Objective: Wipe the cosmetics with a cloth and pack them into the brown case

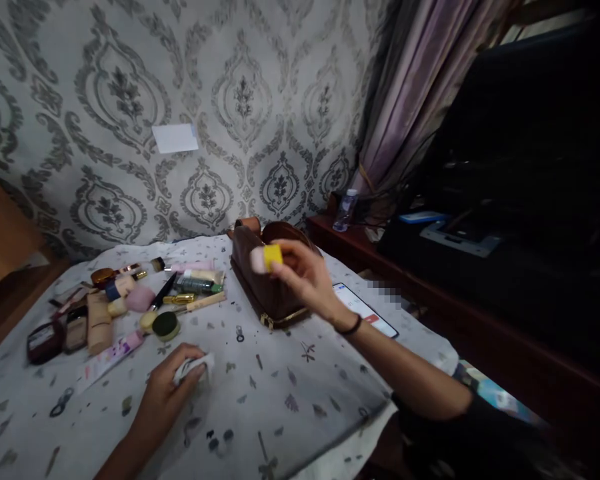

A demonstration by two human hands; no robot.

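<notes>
My right hand [307,273] is raised in front of a brown zippered bag [247,280]. Its fingers pinch a small yellow and pale pink item [273,257], too blurred to name. Low over the patterned cloth, my left hand [173,380] is closed on a crumpled white wipe or tissue [200,363]. Several cosmetics lie left of the bag, among them a beige tube [100,323], a pink and white tube [111,359], a round jar with a dark green lid [166,326] and a gold tube [180,299].
A phone [367,310] with a lit screen lies partly behind my right wrist. Farther back, a clear bottle [345,210] stands on a dark red ledge [325,230] beside a purple curtain [405,100]. A white card [175,138] is on the patterned wall.
</notes>
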